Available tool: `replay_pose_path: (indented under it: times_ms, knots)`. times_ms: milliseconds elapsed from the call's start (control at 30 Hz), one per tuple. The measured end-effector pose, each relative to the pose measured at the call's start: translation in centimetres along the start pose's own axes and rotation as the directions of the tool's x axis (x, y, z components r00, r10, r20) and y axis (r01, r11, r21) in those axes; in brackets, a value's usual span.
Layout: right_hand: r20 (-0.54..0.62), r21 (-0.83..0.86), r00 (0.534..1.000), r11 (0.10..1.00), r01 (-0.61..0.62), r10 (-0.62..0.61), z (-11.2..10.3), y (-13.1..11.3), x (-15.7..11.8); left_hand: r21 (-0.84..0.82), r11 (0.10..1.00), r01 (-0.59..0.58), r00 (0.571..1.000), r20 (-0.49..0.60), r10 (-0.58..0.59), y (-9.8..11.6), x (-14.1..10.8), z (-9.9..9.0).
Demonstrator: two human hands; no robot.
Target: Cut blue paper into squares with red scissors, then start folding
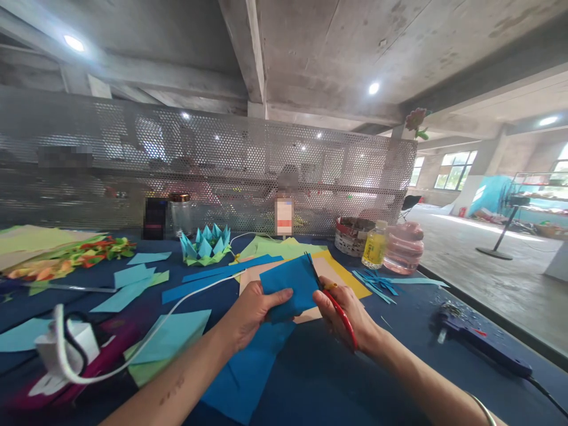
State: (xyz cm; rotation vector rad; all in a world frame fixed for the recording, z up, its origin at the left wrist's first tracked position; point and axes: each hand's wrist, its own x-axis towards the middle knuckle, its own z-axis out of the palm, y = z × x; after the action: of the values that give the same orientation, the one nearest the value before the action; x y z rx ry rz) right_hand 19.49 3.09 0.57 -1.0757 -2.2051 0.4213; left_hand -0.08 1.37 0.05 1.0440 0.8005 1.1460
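Observation:
My left hand (257,307) grips a piece of blue paper (290,284), thumb on top, holding it up over the table. In my right hand (344,313) is a pair of scissors (344,322) with red handles. Their dark blades lie at the right edge of the blue paper. Below my hands a larger blue sheet (248,378) rests on the dark blue tabletop. Behind the held piece lie yellow paper (346,275), pale orange and green sheets. Narrow blue strips (222,272) stretch out to the left of them.
At left are light blue sheets (173,337), a power strip (89,378) with a white plug and cable, and a folded paper crown (206,244). A glue gun (483,346), cut strips (377,284), a yellow bottle (375,245), a pink jug (403,248) and a basket (352,236) stand or lie right.

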Motion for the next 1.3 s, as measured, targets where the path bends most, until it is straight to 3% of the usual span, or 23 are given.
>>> replay_pose_path:
  times_ms: [500,900,1033,1200,1300]
  knots:
    - [-0.034,0.109,0.998,0.993,-0.042,0.046,0.2,-0.4,-0.1,0.026,0.999,0.025,0.999,-0.049,-0.023,0.2,0.1,0.0]
    - [-0.034,0.168,0.995,0.982,-0.084,0.091,0.2,-0.4,-0.2,0.060,0.998,-0.006,1.000,0.005,0.006,-0.1,0.2,-0.5]
    - [0.029,0.138,0.999,0.990,-0.035,0.031,-0.4,-0.7,-0.1,0.056,0.998,-0.009,1.000,-0.004,0.009,0.1,0.3,-0.8]
    - [0.143,0.113,0.988,0.991,-0.066,0.050,-0.9,-0.8,0.0,0.053,0.998,-0.039,0.999,-0.016,0.040,0.8,0.5,-1.3]
    - [0.082,0.069,0.994,0.995,-0.072,0.066,-0.8,-0.4,0.2,0.093,0.996,-0.009,0.997,-0.081,0.016,1.2,0.6,-1.8]
